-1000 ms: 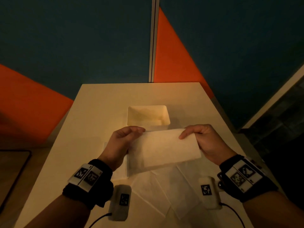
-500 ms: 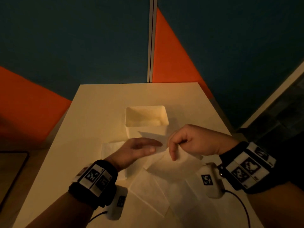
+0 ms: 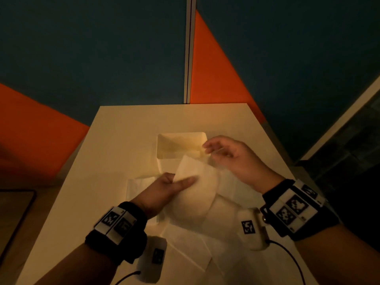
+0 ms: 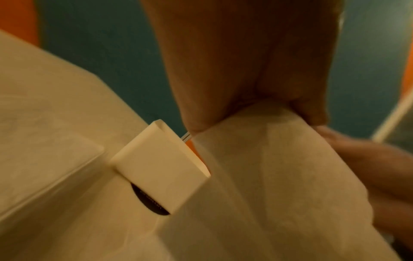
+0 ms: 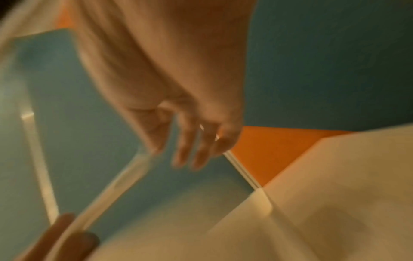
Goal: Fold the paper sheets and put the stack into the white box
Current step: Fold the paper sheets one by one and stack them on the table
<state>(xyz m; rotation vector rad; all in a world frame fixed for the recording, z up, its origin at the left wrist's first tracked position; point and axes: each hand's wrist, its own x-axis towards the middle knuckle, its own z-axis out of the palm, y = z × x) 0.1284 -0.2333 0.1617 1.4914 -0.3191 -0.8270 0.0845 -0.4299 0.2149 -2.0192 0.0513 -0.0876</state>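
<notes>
Toward the left edge of the table (image 3: pixel 123 128), a flat folded stack (image 3: pixel 139 186) lies partly under the left wrist. The left hand (image 3: pixel 164 189) pinches one paper sheet (image 3: pixel 197 194) near its left edge, thumb on top and fingers beneath, so the sheet bows upward above the table's middle. Just behind it, nearer the far edge, stands the white box (image 3: pixel 181 138), which looks empty, though its floor is dim. More loose sheets (image 3: pixel 185 249) lie overlapped along the near edge. To the right, the right hand (image 3: pixel 228 155) hangs in the air over the box's right corner, fingers loosely spread and grasping nothing, though blur hides the fingertips.

The fold seems only half made. To do it well, the right hand should probably take the free edge, bring it squarely onto the pinched edge, and match the corners before any crease is pressed. The sheet looks thin and limp, so a crease is best run flat on the table, from the middle outward.
</notes>
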